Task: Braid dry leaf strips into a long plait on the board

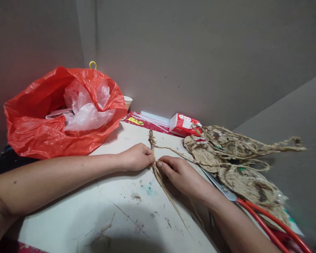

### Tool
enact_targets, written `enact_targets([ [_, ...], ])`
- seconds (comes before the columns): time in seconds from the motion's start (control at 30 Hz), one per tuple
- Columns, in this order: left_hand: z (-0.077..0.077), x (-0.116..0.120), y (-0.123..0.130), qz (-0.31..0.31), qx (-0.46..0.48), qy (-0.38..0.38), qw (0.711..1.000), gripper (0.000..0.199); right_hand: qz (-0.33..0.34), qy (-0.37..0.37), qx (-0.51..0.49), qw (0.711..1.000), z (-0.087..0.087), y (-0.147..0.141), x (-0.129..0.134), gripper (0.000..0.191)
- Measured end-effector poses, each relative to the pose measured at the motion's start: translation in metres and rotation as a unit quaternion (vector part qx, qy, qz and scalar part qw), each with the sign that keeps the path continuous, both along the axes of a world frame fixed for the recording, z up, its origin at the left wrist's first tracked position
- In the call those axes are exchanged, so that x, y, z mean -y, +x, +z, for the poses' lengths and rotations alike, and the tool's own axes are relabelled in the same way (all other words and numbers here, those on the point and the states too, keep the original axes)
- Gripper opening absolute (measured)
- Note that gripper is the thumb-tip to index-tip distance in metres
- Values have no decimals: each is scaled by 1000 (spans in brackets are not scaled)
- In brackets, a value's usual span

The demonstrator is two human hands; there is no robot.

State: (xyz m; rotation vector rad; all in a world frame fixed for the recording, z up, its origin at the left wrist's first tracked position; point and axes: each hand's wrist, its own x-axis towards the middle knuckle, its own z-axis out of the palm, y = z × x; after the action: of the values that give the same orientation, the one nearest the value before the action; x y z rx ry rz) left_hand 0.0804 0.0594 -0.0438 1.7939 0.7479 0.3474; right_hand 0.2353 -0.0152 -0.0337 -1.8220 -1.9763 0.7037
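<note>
Near the middle of the white board [126,205], my left hand [139,157] pinches a bundle of straw-coloured fibre strands [164,186]. Close beside it, my right hand [177,170] has thumb and forefinger closed on the same strands. Above my hands the fibre ends in a short knotted tuft [151,137]. A thin twisted cord [175,151] runs from there to the right, toward a heap of woven fibre pieces [205,154]. Loose strand ends trail down across the board below my fingers.
A red plastic bag [37,135] holding clear plastic stands at the left, a paper cup [127,102] behind it. Straws [154,120] and a red-and-white box [183,124] lie at the back. Red-handled shears [260,214] lie at the right by my forearm. Grey walls close in behind.
</note>
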Motion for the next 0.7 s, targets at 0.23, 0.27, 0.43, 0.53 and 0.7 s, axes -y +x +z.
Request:
enact_targets([
  [0.23,-2,0,1,9,20,-8,1000,22,-42,-65,-109,991,7,-5,3,25],
  [0.27,-3,1,1,10,30,-20,999,22,-49,-72,-124,988,6,-9,4,25],
  [0.43,-1,6,1,30,77,-101,991,23,-66,-20,-73,995,-2,-25,10,26],
  [0.53,1,8,1,54,62,-150,985,27,-66,1,12,998,-3,-28,12,26],
  [0.7,2,10,0,54,65,-194,977,20,-52,-1,133,990,-2,-37,20,23],
])
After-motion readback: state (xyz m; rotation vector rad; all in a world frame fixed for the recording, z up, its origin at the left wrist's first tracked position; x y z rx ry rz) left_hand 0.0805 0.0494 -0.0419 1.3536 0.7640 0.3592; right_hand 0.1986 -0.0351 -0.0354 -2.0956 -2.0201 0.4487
